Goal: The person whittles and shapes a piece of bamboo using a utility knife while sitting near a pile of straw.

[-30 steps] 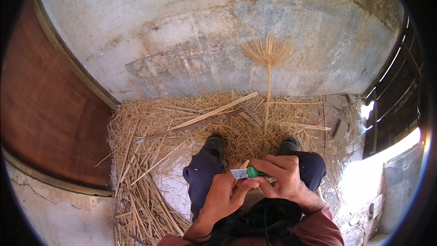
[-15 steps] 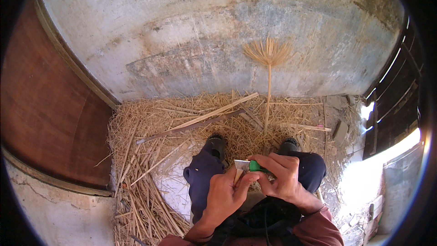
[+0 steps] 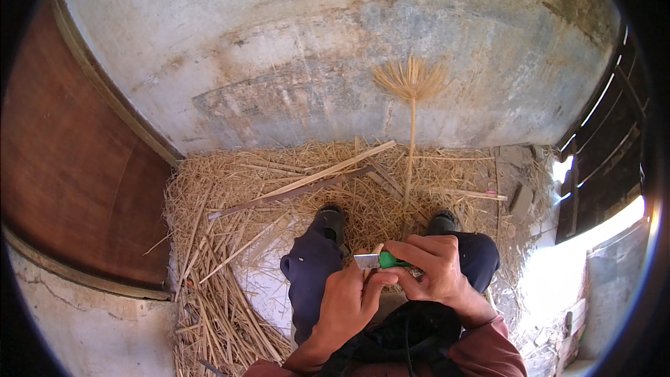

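My right hand [image 3: 434, 269] is wrapped round a knife [image 3: 391, 260] with a green handle and a short, broad metal blade. The blade points left and lies across a pale strip of wood or bamboo [image 3: 377, 248], its tip showing just beyond the blade. Fingers and thumb of my left hand [image 3: 343, 301] pinch this strip, and most of it is hidden by the hands. Both hands touch each other between my knees. On the floor ahead, a broom-like stick [image 3: 412, 115] with a fanned, splayed head leans against the wall.
Straw and shavings [image 3: 356, 188] cover the floor around my boots. Longer slats [image 3: 321, 179] lie across it, and a heap of thin strips [image 3: 209, 307] spreads at left. A brown door panel [image 3: 84, 160] stands left, a stained wall [image 3: 293, 63] ahead, dark boards [image 3: 607, 146] at right.
The knife blade has shifted slightly left and down across the strip, and its angle has changed. The strip's tip now shows above the blade. Both hands keep their grip.
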The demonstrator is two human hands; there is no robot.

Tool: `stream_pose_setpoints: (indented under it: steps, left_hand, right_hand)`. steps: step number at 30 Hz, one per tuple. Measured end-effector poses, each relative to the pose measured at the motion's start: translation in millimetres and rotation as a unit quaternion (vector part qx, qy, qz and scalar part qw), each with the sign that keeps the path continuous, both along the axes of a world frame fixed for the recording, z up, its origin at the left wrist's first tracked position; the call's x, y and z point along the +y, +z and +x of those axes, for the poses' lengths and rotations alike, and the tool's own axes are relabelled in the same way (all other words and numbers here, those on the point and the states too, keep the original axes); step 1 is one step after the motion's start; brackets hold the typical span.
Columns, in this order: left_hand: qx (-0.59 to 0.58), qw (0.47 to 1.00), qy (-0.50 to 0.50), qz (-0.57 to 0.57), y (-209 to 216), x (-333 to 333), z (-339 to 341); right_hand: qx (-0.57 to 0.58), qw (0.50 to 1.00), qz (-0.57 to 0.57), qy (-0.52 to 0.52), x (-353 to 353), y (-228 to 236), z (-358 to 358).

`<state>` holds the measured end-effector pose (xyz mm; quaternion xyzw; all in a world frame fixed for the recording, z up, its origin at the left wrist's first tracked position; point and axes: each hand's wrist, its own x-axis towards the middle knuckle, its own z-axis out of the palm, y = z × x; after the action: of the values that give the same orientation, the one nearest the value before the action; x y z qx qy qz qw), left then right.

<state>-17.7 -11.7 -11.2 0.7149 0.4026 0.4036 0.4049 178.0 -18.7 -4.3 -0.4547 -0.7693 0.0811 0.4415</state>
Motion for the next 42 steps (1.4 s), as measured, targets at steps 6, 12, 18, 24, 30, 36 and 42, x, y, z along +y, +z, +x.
stream_pose_setpoints:
  steps: [6, 12, 18, 24, 30, 36, 42]
  left_hand:
    - [0.019, 1.000, 0.006, 0.013, 4, 1, 3]
    - [0.071, 0.997, 0.000, -0.010, 3, 5, -1]
    - [0.010, 0.999, 0.021, -0.028, 9, 2, 4]
    - [-0.002, 1.000, 0.015, 0.000, -1, 2, 3]
    - [0.038, 0.999, 0.005, 0.004, -3, 7, 4]
    - [0.055, 0.998, 0.019, 0.003, -5, 2, 5]
    - [0.003, 0.994, -0.061, -0.093, 9, 8, -8]
  right_hand:
    - [-0.003, 0.999, 0.021, -0.045, -3, -2, -5]
    - [0.032, 0.998, -0.002, -0.045, -2, -5, -7]
    - [0.042, 0.998, -0.039, 0.027, 5, -5, 5]
    - [0.015, 1.000, -0.020, -0.001, 2, -2, 3]
    - [0.007, 0.999, 0.003, -0.049, -1, -5, -3]
    - [0.103, 0.985, -0.016, -0.139, 10, -10, -3]
    - [0.252, 0.949, -0.187, -0.021, 15, -11, 17]
